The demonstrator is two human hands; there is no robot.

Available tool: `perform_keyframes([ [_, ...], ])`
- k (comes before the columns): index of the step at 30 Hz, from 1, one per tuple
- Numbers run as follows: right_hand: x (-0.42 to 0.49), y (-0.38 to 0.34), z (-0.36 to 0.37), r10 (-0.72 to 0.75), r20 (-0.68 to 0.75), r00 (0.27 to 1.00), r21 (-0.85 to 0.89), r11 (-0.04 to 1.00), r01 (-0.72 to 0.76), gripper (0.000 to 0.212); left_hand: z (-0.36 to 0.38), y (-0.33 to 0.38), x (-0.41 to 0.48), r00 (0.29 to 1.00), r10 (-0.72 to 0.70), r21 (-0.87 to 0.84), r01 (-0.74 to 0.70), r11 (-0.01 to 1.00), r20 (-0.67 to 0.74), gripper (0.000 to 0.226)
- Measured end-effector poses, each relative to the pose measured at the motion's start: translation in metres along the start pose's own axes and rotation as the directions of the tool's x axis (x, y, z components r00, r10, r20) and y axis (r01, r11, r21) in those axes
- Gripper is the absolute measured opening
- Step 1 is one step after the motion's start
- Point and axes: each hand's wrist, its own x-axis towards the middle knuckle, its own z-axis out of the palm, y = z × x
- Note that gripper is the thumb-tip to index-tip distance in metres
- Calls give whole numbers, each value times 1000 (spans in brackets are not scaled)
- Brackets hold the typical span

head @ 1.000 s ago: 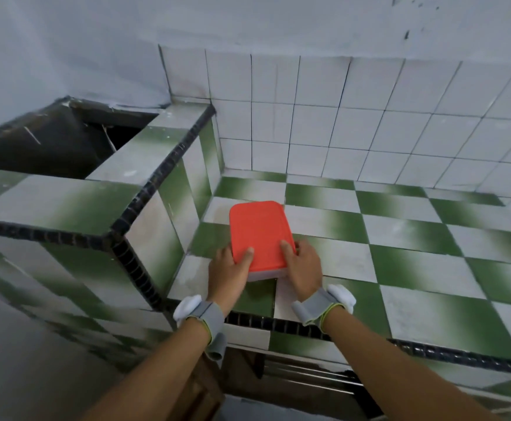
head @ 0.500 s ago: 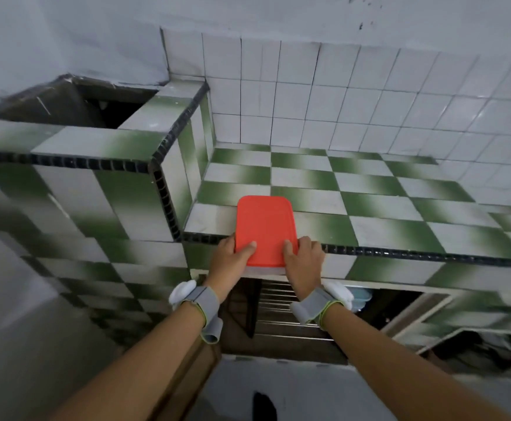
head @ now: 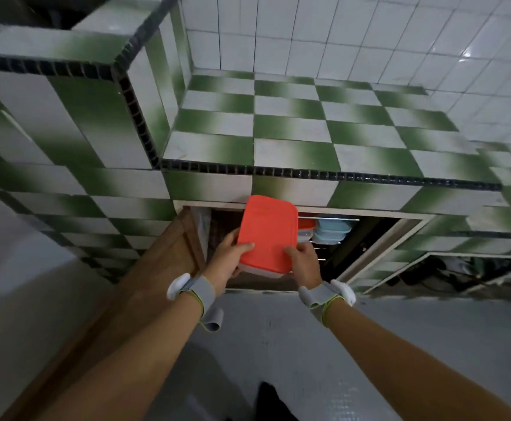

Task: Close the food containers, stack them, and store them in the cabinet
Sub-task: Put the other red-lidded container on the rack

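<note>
A closed food container with an orange-red lid is held in the air in front of the open cabinet below the counter. My left hand grips its near left corner and my right hand grips its near right corner. The clear base shows only as a thin strip under the lid. Inside the cabinet, on a wire rack, sit a stack of pale blue containers and an orange-lidded container, partly hidden behind the held one.
The brown wooden cabinet door stands swung open on the left, close to my left arm. The green and white tiled counter juts out above the opening. A raised tiled block stands at left. Grey floor lies below.
Both hands lifted the orange-lidded container off the counter top, brought it toward me over the edge and lowered it to the cabinet opening. The view has tilted downward.
</note>
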Motion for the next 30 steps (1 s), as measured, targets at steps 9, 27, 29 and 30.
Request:
perform_keyframes([
  [9,126,183,51,-20,-39,999,64,998,22,11,28,-171,151,1000,-18,-53,17,998,-24,42],
  [27,238,256,109,-385,-68,920,356,852,383,6,34,-236,272,876,480,-172,-479,861,-40,25],
  [29,244,253,109,-352,-68,933,413,842,348,10,34,-229,278,865,501,-134,-499,856,-23,23],
  [30,248,248,110,-350,-69,934,445,827,342,13,34,-225,282,851,525,-114,-524,844,-16,23],
])
